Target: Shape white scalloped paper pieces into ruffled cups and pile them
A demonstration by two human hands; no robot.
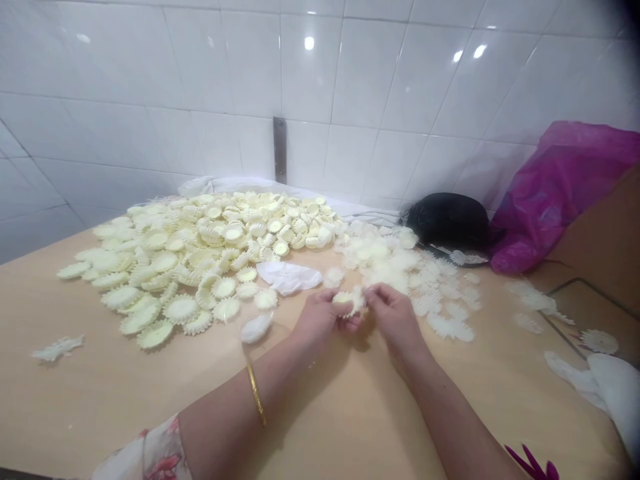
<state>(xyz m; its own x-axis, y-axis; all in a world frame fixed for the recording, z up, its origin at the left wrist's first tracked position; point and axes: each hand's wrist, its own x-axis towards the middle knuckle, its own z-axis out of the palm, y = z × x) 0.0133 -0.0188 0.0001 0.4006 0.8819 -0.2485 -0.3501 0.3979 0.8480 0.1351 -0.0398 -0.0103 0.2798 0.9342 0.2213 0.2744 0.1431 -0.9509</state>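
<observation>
My left hand [320, 319] and my right hand [395, 313] meet above the wooden tabletop [100, 407], both pinching a small cream frilled flower-shaped piece [350, 301]. Its fingers hide part of it. Beyond them lies a large heap of cream scalloped discs [200, 247], many of them curled into ruffles. A looser spread of flatter, paler frilled pieces [400, 267] lies just past my right hand. A crumpled white cloth [289, 277] rests close to my left hand. A gold bangle [256, 393] circles my left wrist.
White tiles cover the wall behind, with a metal strip [280, 150] on it. A black bag [447, 220] and a magenta plastic sheet [560, 200] stand at back right. A white cloth [600, 387] and several loose pieces lie at the right.
</observation>
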